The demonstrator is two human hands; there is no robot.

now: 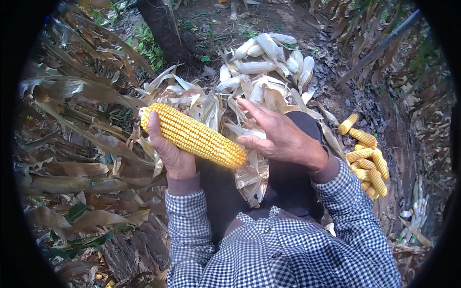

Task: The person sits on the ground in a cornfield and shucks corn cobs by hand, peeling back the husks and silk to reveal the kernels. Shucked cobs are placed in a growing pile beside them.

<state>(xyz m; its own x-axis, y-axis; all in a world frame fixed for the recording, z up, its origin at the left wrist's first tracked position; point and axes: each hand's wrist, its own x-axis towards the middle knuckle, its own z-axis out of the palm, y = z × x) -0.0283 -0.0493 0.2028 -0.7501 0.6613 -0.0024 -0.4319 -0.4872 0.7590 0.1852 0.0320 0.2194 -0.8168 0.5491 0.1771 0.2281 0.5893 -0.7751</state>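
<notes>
A large husked ear of yellow corn (196,138) lies across my left hand (171,151), its stem end at the upper left and its tip at the lower right. My left thumb presses on the kernels near the stem end. My right hand (284,135) hovers beside the tip with its fingers spread and nothing in them. Beyond my hands is a heap of ears still in pale dry husks (257,67). Loose torn husks (252,176) cover the ground between my knees.
A pile of husked yellow ears (367,162) sits on the ground to my right. Dry corn stalks and leaves (86,144) crowd the left side. A dark tree trunk (162,30) rises at the upper left, and a slanting pole (378,50) stands at the upper right.
</notes>
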